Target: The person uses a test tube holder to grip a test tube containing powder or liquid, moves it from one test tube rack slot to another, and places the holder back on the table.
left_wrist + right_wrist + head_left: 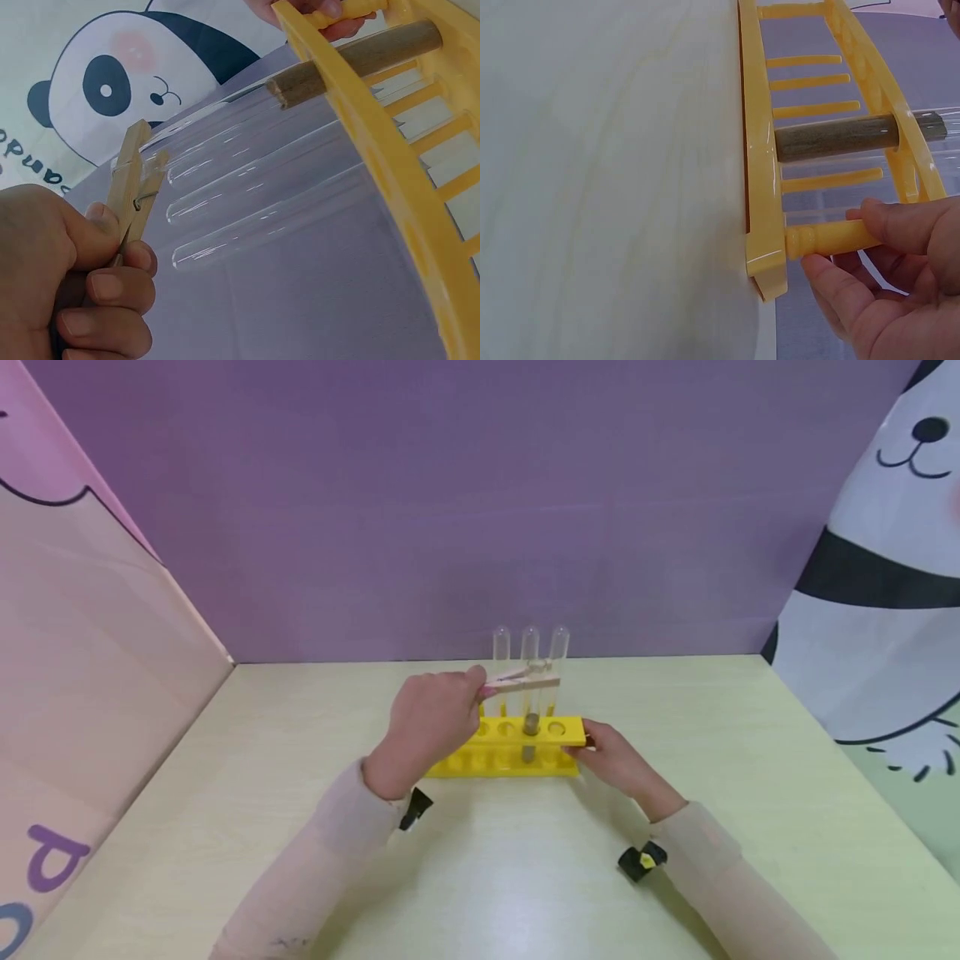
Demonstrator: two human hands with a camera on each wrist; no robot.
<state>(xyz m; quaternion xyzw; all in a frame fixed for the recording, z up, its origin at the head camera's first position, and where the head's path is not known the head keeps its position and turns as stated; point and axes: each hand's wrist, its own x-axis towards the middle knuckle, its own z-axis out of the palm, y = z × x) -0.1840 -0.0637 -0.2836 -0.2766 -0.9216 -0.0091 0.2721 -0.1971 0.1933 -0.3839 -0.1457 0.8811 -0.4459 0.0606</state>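
My left hand (431, 718) grips a wooden test tube clamp (129, 180), its fingers curled round the handle. The clamp's wooden tips are at the upper part of a glass test tube (236, 97) with brownish-grey filling (375, 56). That tube stands in a front hole of the yellow test tube rack (457, 767), its filled lower part passing through the top plate. At the rack's right end, my right hand (611, 758) holds the end post (829, 238) between thumb and fingers.
Behind the front holes, three clear test tubes (502, 652) stand with rounded ends up. Yellow pegs (817, 109) rise from the rack's base. A pale table (285, 727) lies below, with a purple panel (450, 510) behind it and printed panels (862, 635) at the sides.
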